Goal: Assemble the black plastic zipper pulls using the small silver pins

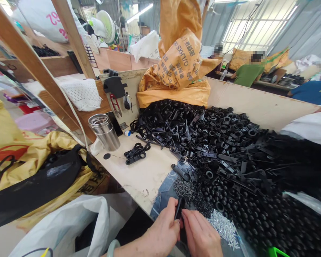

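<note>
My left hand [163, 232] and my right hand [200, 235] meet at the bottom centre, over the near edge of the table [144, 175]. Both pinch one narrow black plastic part [178, 208], which stands upright between the fingertips. Just right of the hands lies a small heap of silvery pins [224, 228]. A patch of small dark screws [186, 189] lies on blue denim cloth [163, 194] just beyond the hands. A huge pile of black plastic parts [230, 153] covers the table's right side.
A steel cup [105, 131] and three assembled black pieces [136, 153] rest on the table's left part. An orange woven sack [180, 71] slumps at the back. Yellow and black bags [37, 171] and a white bag [69, 225] sit left. Other people work at far right.
</note>
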`<state>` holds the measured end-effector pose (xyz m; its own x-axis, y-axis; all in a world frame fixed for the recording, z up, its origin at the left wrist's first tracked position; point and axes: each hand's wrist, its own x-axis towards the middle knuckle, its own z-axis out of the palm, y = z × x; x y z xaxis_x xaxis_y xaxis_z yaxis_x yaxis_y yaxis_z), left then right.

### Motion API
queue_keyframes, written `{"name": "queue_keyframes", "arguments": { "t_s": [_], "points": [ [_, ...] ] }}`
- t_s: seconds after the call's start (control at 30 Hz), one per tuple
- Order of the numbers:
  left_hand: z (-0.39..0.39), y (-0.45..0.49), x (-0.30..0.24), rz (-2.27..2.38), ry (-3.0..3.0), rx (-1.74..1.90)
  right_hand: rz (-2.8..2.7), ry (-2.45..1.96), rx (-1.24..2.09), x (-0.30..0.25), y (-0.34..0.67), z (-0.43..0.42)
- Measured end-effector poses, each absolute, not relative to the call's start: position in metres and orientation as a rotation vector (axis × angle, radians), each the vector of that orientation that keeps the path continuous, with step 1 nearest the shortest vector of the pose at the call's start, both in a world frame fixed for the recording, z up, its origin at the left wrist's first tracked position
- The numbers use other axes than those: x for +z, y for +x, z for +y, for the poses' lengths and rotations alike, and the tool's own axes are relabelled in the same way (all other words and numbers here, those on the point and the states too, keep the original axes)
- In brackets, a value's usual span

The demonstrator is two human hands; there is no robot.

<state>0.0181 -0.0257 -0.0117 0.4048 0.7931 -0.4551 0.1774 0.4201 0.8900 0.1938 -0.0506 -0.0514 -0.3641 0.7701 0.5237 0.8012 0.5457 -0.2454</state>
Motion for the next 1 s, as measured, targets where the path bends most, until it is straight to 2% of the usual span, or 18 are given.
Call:
{"name": "queue_keyframes", "arguments": {
  "t_s": [0.23,0.4,0.6,1.0],
  "points": [
    [-0.027,0.017,-0.011,1.215,1.182,0.456,-2.194,-1.357,-0.215,-0.038,0.182,-0.045],
    [-0.027,0.019,-0.015,1.116,1.142,0.581,-2.223,-1.437,-0.282,-0.031,0.175,-0.043],
    [-0.023,0.019,-0.008,1.075,1.217,0.512,-2.295,-1.509,-0.343,-0.035,0.166,-0.042],
    [-0.019,0.008,-0.016,0.845,0.967,0.55,-2.462,-1.517,-0.487,-0.036,0.15,-0.061]
  ]
}}
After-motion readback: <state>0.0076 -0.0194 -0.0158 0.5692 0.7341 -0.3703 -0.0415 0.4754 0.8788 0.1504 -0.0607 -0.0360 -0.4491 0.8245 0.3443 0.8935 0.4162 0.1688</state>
